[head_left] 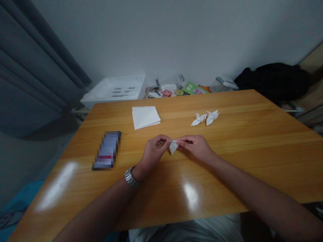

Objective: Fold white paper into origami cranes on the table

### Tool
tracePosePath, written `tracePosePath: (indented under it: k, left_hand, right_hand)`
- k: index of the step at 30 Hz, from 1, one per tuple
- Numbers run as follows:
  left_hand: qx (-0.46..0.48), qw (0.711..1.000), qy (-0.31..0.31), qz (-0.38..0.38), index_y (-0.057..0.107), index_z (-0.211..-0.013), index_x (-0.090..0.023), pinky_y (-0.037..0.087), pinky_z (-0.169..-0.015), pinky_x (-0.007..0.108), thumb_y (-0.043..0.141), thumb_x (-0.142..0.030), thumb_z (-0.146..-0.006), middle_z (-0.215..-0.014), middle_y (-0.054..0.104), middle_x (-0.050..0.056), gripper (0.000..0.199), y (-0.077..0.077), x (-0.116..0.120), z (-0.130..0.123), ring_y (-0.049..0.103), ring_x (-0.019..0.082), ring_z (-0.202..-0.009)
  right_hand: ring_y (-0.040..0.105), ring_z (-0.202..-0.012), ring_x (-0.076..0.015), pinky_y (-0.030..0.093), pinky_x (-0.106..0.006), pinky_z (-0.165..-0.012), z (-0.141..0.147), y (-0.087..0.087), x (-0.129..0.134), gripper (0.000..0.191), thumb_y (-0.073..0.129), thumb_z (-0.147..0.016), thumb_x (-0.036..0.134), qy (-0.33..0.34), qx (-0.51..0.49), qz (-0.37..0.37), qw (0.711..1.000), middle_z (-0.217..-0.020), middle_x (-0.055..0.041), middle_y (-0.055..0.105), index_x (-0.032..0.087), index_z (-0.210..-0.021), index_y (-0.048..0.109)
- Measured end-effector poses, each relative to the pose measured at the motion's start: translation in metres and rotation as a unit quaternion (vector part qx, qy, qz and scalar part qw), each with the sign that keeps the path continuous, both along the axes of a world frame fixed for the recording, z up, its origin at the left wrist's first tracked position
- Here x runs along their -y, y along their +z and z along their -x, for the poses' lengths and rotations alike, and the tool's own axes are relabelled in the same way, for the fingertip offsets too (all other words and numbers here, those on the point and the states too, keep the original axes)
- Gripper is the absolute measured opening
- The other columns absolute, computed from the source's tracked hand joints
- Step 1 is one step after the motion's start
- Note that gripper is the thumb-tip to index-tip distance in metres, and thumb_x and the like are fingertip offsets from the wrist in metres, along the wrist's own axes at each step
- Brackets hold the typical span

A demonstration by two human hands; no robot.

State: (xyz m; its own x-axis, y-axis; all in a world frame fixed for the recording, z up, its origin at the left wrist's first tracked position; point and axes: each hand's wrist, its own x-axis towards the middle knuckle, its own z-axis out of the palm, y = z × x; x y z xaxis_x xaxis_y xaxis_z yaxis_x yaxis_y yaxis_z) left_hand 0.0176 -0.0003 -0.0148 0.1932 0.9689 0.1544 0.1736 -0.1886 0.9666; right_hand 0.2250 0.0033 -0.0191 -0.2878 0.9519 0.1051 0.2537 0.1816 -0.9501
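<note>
A small piece of folded white paper (173, 147) is held up over the middle of the table, its pointed end downward. My left hand (155, 149), with a metal watch on the wrist, pinches its left side between thumb and fingers. On the right side, my right hand (195, 145) grips it the same way. The upper edge is partly covered by my fingertips. Beyond my right hand stand two white paper cranes, a left one (199, 120) and a right one (212, 117), side by side.
Sheets of white ruled paper (145, 117) lie beyond my left hand. A blurred-out phone (107, 150) rests at the left of the wooden table (252, 134). Behind the far edge are a white plastic tray (118, 88), a green booklet (193, 88) and a black cloth heap (275, 80).
</note>
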Motion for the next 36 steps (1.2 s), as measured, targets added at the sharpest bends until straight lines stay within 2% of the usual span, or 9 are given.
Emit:
tracePosePath:
  k: [4,7,9,13,16,23,29,36]
  left_hand:
    - [-0.05,0.999,-0.007,-0.009,0.067,-0.088,-0.015,0.058,-0.071,0.026,0.064,-0.034,-0.091,-0.085,0.073,0.005,0.019,-0.004,-0.001,0.001,0.071,0.017,-0.077]
    - [-0.133,0.989,-0.014,-0.056,0.067,-0.095,-0.015,0.058,-0.077,0.028,0.062,-0.029,-0.093,-0.092,0.072,0.005,0.014,-0.006,-0.001,0.004,0.07,0.017,-0.082]
    - [-0.208,0.97,-0.025,-0.121,0.066,-0.107,-0.017,0.057,-0.087,0.032,0.06,-0.026,-0.094,-0.104,0.071,0.007,0.017,-0.006,-0.002,0.006,0.068,0.019,-0.094]
    - [-0.35,0.904,-0.085,-0.228,0.064,-0.122,-0.019,0.051,-0.101,0.038,0.052,-0.019,-0.098,-0.124,0.064,0.01,0.027,-0.007,-0.001,0.009,0.061,0.022,-0.114]
    - [-0.409,0.867,-0.116,-0.26,0.063,-0.126,-0.018,0.049,-0.104,0.041,0.049,-0.02,-0.1,-0.131,0.062,0.01,0.03,-0.008,0.0,0.009,0.06,0.024,-0.117]
    - [-0.476,0.82,-0.131,-0.288,0.058,-0.133,-0.015,0.046,-0.103,0.041,0.046,-0.025,-0.102,-0.13,0.064,0.01,0.035,-0.004,0.002,0.006,0.059,0.025,-0.115]
    - [-0.513,0.803,-0.106,-0.283,0.056,-0.135,-0.016,0.039,-0.108,0.044,0.042,-0.026,-0.103,-0.134,0.062,0.011,0.036,-0.001,0.0,0.008,0.055,0.025,-0.122]
    - [-0.511,0.808,-0.109,-0.272,0.058,-0.131,-0.016,0.038,-0.108,0.043,0.042,-0.027,-0.103,-0.128,0.064,0.011,0.034,0.0,0.002,0.006,0.057,0.024,-0.115]
  right_hand:
    - [0.071,-0.08,-0.0193,0.052,-0.029,-0.072,-0.002,-0.002,-0.003,0.026,0.063,-0.092,0.04,0.021,0.031,-0.019,0.999,-0.09,-0.0054,0.079,0.019,-0.093,0.078]
    - [0.069,-0.079,-0.0185,0.05,-0.029,-0.072,-0.003,-0.004,-0.007,0.022,0.063,-0.093,0.035,0.013,0.082,-0.06,0.995,-0.088,-0.0048,0.077,0.019,-0.092,0.078]
    - [0.068,-0.08,-0.0183,0.049,-0.029,-0.074,-0.004,-0.005,-0.009,0.019,0.064,-0.093,0.031,-0.002,0.121,-0.104,0.987,-0.088,-0.0051,0.076,0.019,-0.091,0.078]
    - [0.065,-0.084,-0.0188,0.048,-0.03,-0.076,-0.006,-0.011,-0.016,0.017,0.065,-0.093,0.028,-0.019,0.173,-0.165,0.971,-0.088,-0.0061,0.07,0.018,-0.09,0.078]
    - [0.064,-0.083,-0.0185,0.048,-0.03,-0.075,-0.007,-0.017,-0.021,0.016,0.064,-0.094,0.026,-0.018,0.191,-0.171,0.966,-0.087,-0.0057,0.068,0.019,-0.089,0.077]
    - [0.063,-0.087,-0.02,0.05,-0.033,-0.078,-0.006,-0.026,-0.025,0.014,0.065,-0.094,0.026,-0.022,0.203,-0.207,0.957,-0.091,-0.0072,0.067,0.017,-0.095,0.076]
    - [0.06,-0.097,-0.0221,0.051,-0.037,-0.088,-0.005,-0.024,-0.022,0.027,0.055,-0.099,0.03,0.008,0.23,-0.251,0.94,-0.102,-0.01,0.063,0.018,-0.115,0.072]
    - [0.056,-0.102,-0.0249,0.049,-0.04,-0.092,-0.002,-0.015,-0.012,0.033,0.048,-0.102,0.035,0.034,0.345,-0.267,0.899,-0.109,-0.0121,0.059,0.02,-0.121,0.069]
